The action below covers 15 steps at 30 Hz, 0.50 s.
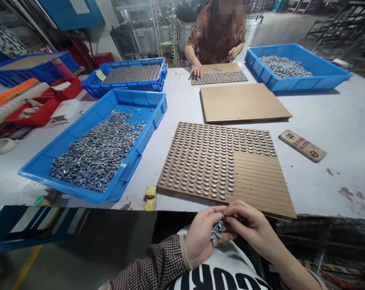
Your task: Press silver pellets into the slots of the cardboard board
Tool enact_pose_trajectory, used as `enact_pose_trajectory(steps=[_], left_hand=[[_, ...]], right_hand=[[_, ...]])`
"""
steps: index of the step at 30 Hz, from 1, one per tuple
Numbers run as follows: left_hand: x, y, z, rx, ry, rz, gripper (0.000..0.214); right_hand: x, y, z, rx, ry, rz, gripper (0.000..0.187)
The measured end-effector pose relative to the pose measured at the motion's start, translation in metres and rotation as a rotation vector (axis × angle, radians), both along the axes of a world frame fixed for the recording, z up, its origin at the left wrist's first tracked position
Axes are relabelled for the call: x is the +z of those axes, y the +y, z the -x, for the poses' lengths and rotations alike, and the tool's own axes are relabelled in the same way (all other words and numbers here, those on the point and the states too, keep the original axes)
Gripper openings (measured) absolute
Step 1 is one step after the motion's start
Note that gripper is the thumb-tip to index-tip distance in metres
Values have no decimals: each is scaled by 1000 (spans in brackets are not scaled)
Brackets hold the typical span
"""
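My left hand [202, 233] is cupped around a small heap of grey oval metal pieces [217, 230], just off the table's front edge. Over that heap, my right hand [249, 225] has its thumb and fingertips pinched together; whatever lies in the pinch is too small to make out. Just beyond both hands lies a grooved cardboard sheet [261, 177]. Rows of oval metal pieces [200, 157] cover its left part and its far edge, while bare grooves show at the near right.
Left of the sheet stands a blue tray [130, 171] of loose metal pieces. Stacked cardboard [245, 102] lies beyond, with a printed bar [303, 146] to its right. Across the table [182, 108] a person [215, 36] works at another sheet, beside a second blue tray [306, 84].
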<state>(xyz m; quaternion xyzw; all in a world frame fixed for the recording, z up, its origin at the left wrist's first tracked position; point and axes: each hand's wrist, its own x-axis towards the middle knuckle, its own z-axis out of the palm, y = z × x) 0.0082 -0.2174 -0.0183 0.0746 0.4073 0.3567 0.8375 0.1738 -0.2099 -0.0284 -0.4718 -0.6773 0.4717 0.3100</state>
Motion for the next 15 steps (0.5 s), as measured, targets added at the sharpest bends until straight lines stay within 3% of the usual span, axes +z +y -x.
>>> enact_pose_trajectory(steps=[8, 11, 15], left_hand=[[-10, -3, 6, 28, 46, 4, 22], [-17, -6, 3, 26, 84, -51, 27], [-24, -3, -4, 2, 158, -123, 28]], right_hand=[[-4, -5, 3, -73, 14, -35, 12], [-5, -10, 4, -84, -46, -154, 10], [-11, -17, 3, -86, -170, -393, 26]])
